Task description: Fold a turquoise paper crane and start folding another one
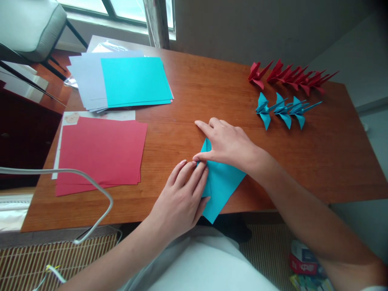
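Observation:
A folded sheet of blue paper [226, 180] lies at the front edge of the wooden table, one corner sticking out past the edge. My left hand [184, 196] is on its left side, fingers bent close together over the folded edge and thumb against the paper. From the right, my right hand [228, 141] reaches across the upper part. Its thumb touches the paper beside my left fingertips, while the index finger stretches away over the table, wide of the thumb. The palm covers some of the paper.
Red paper sheets [100, 153] lie at the left, with blue sheets [136, 83] on white ones behind. Rows of red paper cranes [291, 76] and blue paper cranes [283, 110] stand at the back right. A white cable [100, 188] arches over the table's left front.

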### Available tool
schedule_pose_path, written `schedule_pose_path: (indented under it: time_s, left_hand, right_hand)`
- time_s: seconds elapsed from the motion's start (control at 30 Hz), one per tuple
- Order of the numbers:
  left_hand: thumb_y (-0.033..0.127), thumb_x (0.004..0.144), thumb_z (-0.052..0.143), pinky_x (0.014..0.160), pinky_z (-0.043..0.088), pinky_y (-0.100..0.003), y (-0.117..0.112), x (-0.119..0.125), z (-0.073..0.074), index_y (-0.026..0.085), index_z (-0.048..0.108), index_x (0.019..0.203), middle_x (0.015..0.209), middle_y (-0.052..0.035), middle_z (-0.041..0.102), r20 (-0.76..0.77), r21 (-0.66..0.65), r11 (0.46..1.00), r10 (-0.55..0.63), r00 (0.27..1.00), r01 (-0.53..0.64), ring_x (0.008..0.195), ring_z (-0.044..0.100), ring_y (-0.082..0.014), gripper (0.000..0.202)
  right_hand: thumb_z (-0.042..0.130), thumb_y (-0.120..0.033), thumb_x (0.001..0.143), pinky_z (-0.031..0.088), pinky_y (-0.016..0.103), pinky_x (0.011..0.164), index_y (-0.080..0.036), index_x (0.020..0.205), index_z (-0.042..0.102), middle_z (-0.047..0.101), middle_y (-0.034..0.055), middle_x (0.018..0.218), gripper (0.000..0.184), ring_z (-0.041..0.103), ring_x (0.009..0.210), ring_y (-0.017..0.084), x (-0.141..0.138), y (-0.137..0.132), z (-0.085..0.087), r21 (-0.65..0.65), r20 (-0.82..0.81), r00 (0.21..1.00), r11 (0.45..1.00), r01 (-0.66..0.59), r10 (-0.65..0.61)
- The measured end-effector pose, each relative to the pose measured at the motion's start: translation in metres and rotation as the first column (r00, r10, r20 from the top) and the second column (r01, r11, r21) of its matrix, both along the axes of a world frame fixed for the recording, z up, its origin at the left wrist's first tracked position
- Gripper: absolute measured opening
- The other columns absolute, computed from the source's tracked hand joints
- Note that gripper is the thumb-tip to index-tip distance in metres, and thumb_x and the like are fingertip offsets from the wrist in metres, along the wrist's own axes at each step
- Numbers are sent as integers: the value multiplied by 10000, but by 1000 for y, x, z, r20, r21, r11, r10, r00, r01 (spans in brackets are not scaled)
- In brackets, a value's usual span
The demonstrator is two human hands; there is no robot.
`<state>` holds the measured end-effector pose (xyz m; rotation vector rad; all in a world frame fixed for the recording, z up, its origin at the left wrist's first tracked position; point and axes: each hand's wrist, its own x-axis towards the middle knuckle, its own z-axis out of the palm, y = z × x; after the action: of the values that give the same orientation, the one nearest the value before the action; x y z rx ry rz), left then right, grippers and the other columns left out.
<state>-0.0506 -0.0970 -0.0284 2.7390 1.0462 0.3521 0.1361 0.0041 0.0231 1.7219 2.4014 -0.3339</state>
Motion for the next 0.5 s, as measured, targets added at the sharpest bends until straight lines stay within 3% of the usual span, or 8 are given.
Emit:
schedule_pose_path:
  time_s: [0.23,0.37,0.5]
  left_hand:
    - [374,1004,478,1240,256,-524,0,1,1,42,473,1496,1620,-135,406,-8,1,1000,0,1000,0,1409,414,-375,593]
    - [374,1006,475,1244,249,-520,0,1,1,40,474,1495,1625,-133,398,-8,-7,1000,2,1000,-2,1408,413,-372,592]
    - [383,1005,479,1249,245,-521,0,1,1,46,476,1496,1622,-131,404,-5,-15,1000,8,1000,-8,1411,410,-369,596]
  right_hand:
    - [790,-521,788,326,284,605,-252,1433,512,709,49,1076,752,655,943,240,10,22,-3,-21,-92,996,1000,-16,14]
    - [785,-348,820,352,264,643,-216,1329,596,703,-4,894,558,612,780,164,22,37,-9,-66,-269,963,997,-30,12]
    - [747,-312,849,366,261,649,-202,1212,671,665,-23,808,387,565,698,138,40,50,-18,-42,-412,911,999,-25,6]
